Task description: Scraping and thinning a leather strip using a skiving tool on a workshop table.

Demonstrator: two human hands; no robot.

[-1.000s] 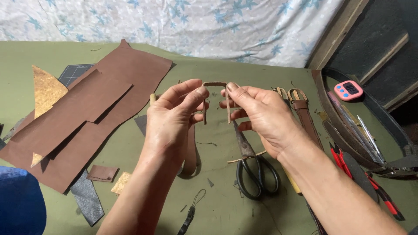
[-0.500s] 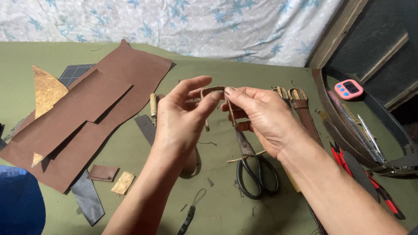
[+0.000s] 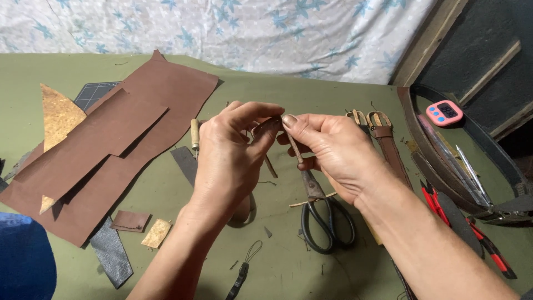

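Both of my hands are raised above the middle of the bench (image 3: 311,94), meeting over a narrow brown leather strip (image 3: 265,129). My left hand (image 3: 230,158) pinches one end between thumb and forefinger; my right hand (image 3: 333,153) nips the other part with its thumb pressed down, fingers curled under, so neither hand is spread wide. The strip hangs in the air between the fingertips, clear of the green surface.

Directly beneath my right hand lie black-handled scissors (image 3: 325,214), blades pointing up toward my palm, with a thin wooden stick (image 3: 311,200) across them. Just left of my left hand an awl with a pale handle (image 3: 195,133) lies beside the edge of the big brown leather sheets (image 3: 111,150), which fill the left side. Two buckled straps (image 3: 383,139) run down close by my right wrist, and further right a coiled dark belt (image 3: 438,166) rings a pink timer (image 3: 444,113) and some tools. Open green bench shows mostly toward the far edge and near my left forearm.
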